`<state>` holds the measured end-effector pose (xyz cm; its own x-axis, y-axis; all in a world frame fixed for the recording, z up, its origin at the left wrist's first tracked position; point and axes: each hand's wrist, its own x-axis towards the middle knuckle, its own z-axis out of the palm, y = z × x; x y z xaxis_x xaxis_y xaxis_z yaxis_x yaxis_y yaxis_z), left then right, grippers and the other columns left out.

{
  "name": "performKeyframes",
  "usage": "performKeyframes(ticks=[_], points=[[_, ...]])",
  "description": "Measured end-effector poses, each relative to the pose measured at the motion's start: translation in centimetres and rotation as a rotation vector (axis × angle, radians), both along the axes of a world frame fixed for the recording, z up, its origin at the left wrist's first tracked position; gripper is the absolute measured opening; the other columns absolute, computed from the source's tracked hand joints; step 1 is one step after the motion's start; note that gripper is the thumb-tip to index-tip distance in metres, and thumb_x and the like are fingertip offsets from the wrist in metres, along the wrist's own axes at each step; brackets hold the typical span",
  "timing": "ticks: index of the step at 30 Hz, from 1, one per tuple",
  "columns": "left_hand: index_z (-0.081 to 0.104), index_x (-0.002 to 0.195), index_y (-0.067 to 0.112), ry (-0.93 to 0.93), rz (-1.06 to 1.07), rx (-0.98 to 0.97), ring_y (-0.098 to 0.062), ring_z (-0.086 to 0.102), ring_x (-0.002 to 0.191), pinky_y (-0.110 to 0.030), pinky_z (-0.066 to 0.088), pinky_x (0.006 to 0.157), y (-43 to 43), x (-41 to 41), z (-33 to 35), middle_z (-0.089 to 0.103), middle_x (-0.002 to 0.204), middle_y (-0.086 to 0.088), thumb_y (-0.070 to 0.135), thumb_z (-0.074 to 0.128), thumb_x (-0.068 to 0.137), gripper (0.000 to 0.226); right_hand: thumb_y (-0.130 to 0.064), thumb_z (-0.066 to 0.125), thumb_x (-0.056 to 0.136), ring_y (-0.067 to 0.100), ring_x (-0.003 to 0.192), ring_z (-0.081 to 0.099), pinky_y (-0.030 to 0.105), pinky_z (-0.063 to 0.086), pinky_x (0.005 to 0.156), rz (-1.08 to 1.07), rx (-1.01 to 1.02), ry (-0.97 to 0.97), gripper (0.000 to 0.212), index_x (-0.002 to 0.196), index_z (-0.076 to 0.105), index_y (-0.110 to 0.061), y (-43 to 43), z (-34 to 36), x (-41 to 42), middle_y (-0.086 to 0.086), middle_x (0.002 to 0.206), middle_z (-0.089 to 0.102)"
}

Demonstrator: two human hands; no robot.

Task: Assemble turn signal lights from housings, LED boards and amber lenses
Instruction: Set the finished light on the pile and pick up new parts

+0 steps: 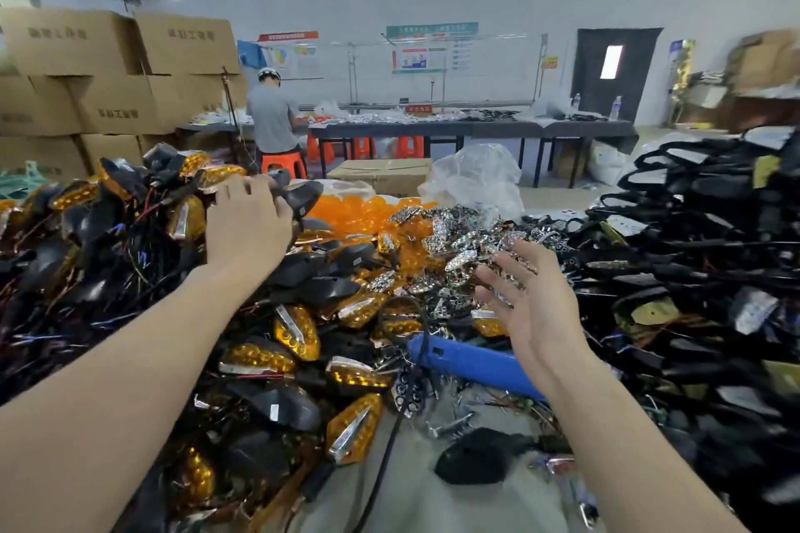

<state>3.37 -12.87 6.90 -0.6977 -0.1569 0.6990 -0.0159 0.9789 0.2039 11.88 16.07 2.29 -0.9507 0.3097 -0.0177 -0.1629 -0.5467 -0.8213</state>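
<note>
My left grip [246, 225] is curled round a black housing [303, 197] upper left, and I reckon those tangled wires [145, 208] could drag half the pile [73, 195] along. Right grip [532, 299] is spread, empty.

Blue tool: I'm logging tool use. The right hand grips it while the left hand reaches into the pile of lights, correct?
Not quite. In the head view the right hand is open and holds nothing. The blue tool lies loose among the parts, ungripped. The rest stands: the left hand reaches into the pile of lights.
</note>
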Motion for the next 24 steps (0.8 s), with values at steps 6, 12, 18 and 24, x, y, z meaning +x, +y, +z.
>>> performKeyframes(ticks=[6, 12, 18, 24], points=[[0.057, 0.122, 0.01, 0.003, -0.411, 0.142, -0.026, 0.048, 0.112, -0.039, 0.041, 0.096, 9.9, 2.1, -2.5, 0.053, 0.122, -0.011, 0.022, 0.045, 0.101, 0.028, -0.027, 0.055, 0.104, 0.016, 0.069, 0.071, 0.028, 0.057, 0.055, -0.086, -0.056, -0.054, 0.016, 0.115, 0.063, -0.018, 2.8, -1.9, 1.4, 0.006, 0.106, 0.065], [0.057, 0.119, 0.021, -0.285, -0.777, 0.24, -0.014, 0.054, 0.098, -0.037, 0.049, 0.088, 21.1, 4.8, -6.2, 0.055, 0.105, 0.005, 0.027, 0.045, 0.101, 0.023, -0.025, 0.057, 0.102, 0.01, 0.057, 0.068, 0.027, 0.057, 0.052, -0.226, -0.037, -0.088, 0.009, 0.106, 0.061, -0.019, 6.5, -3.3, 2.4, 0.005, 0.103, 0.065], [0.057, 0.117, 0.022, -0.481, -0.892, 0.274, -0.012, 0.059, 0.083, -0.031, 0.046, 0.073, 28.9, 5.0, -9.1, 0.058, 0.086, 0.015, 0.032, 0.048, 0.099, 0.022, -0.023, 0.054, 0.103, 0.01, 0.06, 0.069, 0.024, 0.056, 0.053, -0.312, 0.046, -0.057, 0.01, 0.105, 0.063, -0.021, 10.2, -4.3, 3.7, 0.006, 0.1, 0.066], [0.056, 0.121, 0.019, -0.517, -0.852, 0.316, -0.02, 0.058, 0.1, -0.035, 0.047, 0.087, 33.6, 3.6, -10.0, 0.06, 0.11, 0.0, 0.029, 0.05, 0.098, 0.026, -0.006, 0.053, 0.097, 0.01, 0.059, 0.067, 0.024, 0.057, 0.056, -0.3, 0.083, -0.06, 0.02, 0.108, 0.065, -0.017, 12.7, -4.2, 4.9, 0.007, 0.095, 0.067]])
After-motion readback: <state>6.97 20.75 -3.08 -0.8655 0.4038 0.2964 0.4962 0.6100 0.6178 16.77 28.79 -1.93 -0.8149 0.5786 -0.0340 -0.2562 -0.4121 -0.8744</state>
